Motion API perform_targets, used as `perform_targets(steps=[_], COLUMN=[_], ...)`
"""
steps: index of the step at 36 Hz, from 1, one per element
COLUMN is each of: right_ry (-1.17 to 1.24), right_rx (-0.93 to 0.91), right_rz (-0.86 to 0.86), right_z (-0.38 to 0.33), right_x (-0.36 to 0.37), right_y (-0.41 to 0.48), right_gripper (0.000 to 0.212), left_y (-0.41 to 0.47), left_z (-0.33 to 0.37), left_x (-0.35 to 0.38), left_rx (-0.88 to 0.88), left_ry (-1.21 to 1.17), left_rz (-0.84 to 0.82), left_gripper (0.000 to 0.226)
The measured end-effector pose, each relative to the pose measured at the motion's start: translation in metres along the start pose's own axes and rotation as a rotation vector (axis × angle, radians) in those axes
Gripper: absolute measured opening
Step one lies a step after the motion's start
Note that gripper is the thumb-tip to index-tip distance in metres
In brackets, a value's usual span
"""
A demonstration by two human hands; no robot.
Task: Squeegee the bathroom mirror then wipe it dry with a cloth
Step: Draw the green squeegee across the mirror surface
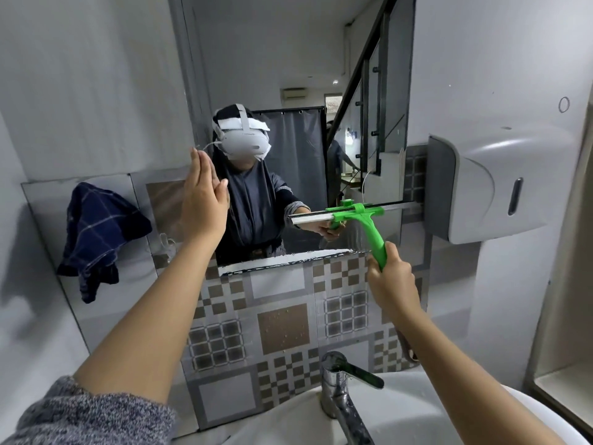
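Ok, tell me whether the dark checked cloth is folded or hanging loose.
Hanging loose: the cloth droops bunched and crumpled against the wall left of the mirror, unfolded; no hand touches it.

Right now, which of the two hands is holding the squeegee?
The right hand: its fingers close around the handle of the green squeegee, whose blade lies against the mirror. The left hand is open and flat, holding nothing, raised at the mirror's left edge.

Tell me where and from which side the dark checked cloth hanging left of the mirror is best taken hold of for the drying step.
Probably the bunched upper part of the cloth, where it hangs from the wall. Come from the front with the open left hand, which is nearest and free; the right hand holds the squeegee. The lower folds dangle loose, so gripping there would only drag the cloth.
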State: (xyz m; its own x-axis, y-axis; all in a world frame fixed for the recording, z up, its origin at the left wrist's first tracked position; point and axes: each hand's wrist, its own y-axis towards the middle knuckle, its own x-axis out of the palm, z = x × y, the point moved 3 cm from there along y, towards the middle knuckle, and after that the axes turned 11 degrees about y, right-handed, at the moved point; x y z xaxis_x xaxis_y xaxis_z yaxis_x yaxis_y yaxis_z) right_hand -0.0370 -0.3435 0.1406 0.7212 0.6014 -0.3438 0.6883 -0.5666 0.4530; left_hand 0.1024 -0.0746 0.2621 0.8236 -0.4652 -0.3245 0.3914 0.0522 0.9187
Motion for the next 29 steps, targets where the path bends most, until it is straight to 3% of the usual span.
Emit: perform_targets(steps=[12,29], right_ry=[0.367,0.519], right_rx=[0.169,0.281], right_rz=[0.086,0.16], right_z=[-0.014,-0.036], right_x=[0.034,0.093], right_y=[-0.02,-0.053], right_gripper=[0.018,0.017], left_y=[0.0,-0.009], left_z=[-0.007,-0.035], left_x=[-0.007,-0.008], left_rx=[0.111,0.276], left_ry=[0.049,0.114], left_rz=[-0.078,-0.11], left_gripper=[0.062,0.061])
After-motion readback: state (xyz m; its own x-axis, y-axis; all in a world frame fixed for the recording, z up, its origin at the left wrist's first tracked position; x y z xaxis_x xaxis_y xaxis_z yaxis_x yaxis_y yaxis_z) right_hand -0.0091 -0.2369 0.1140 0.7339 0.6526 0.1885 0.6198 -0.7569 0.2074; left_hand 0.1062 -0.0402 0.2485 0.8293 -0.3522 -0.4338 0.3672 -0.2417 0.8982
